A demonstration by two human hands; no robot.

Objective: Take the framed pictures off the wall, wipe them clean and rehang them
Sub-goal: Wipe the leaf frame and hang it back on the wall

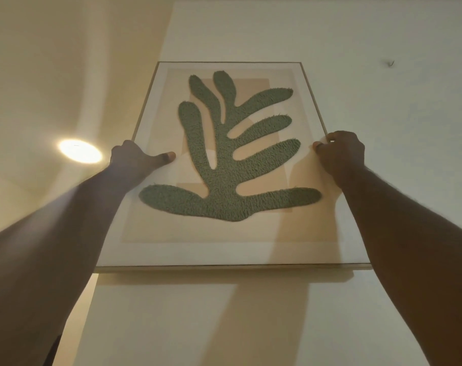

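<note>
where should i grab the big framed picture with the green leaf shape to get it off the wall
Grip the large light-wood framed picture with the green leaf shape by its two long side rails, one hand from each side, roughly where the left hand and right hand hold it now. It is tall and wide with thin rails, so a two-sided grip should keep it level; thumbs lie on the front.

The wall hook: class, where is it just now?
In the head view, the wall hook sits bare, upper right, beyond the framed picture, above the right hand.
</note>
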